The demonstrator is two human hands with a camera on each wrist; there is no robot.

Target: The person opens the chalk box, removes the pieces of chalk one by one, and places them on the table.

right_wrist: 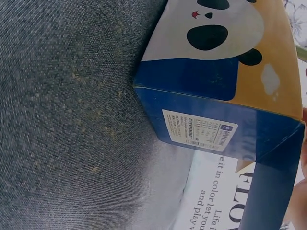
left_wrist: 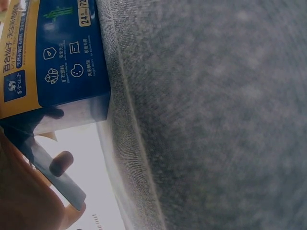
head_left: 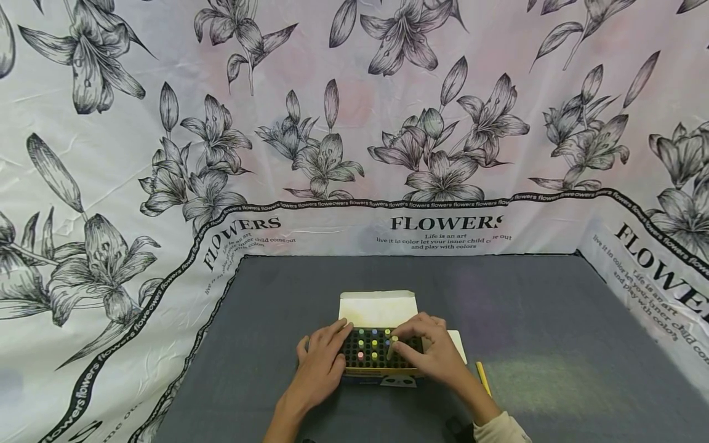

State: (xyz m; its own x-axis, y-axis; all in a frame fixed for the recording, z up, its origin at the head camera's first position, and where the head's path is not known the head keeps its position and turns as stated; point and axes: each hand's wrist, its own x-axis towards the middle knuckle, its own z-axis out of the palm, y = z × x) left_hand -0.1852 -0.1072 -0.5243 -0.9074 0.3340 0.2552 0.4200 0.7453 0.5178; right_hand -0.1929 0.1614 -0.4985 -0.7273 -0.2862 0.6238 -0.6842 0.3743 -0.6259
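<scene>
One open chalk box (head_left: 379, 355) on grey cloth (head_left: 554, 320); one loose yellow chalk (head_left: 483, 376) at 4 o'clock. Your left hand (head_left: 321, 363) rests flat on the box; your right hand (head_left: 429, 351) pinches a chalk stick (head_left: 394, 342).

Two bare hands and forearms show in the head view. The left hand (head_left: 321, 366) has no ring, watch or glove, and its forearm is uncovered to the lower edge of the picture. The right hand (head_left: 434, 354) is bare as well; behind its wrist sits the cuff of a light, cream-coloured sleeve (head_left: 501, 429), loosely gathered. The wrist views show only small slivers of fingers, too close to tell more.
</scene>
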